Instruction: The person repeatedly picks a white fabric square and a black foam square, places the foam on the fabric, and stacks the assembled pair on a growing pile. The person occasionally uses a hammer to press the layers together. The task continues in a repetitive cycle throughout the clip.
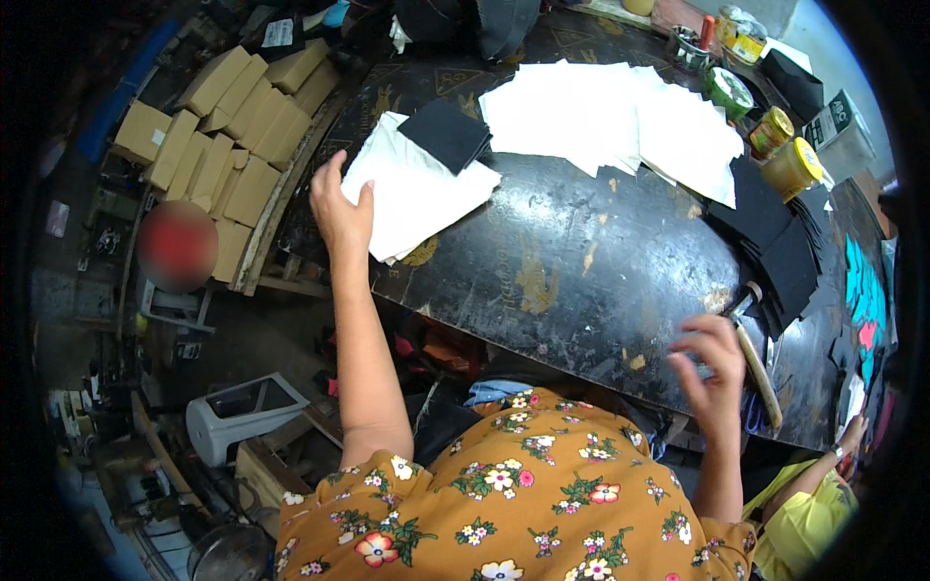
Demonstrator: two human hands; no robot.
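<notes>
The left hand (341, 211) spreads its thumb from its fingers at the left edge of a white sheet stack (412, 208), thumb against it; whether it presses down I cannot tell. The right hand (713, 366) is blurred, fingers loosely curled and thumb apart, near a hammer (759, 376). Black squares (444, 136) lie on the white stack; fanned white sheets (567, 116) spread farther back, black sheets (780, 247) to the right. All rest on a dark, scuffed table (523, 242). At its far right corner, a metal tin (686, 50) holds something red-handled, near a green tub (728, 92) and a yellow-lidded jar (792, 169), contents unclear. Beyond, brown boxes (232, 116) are piled left; a person in yellow (799, 513) is at lower right
</notes>
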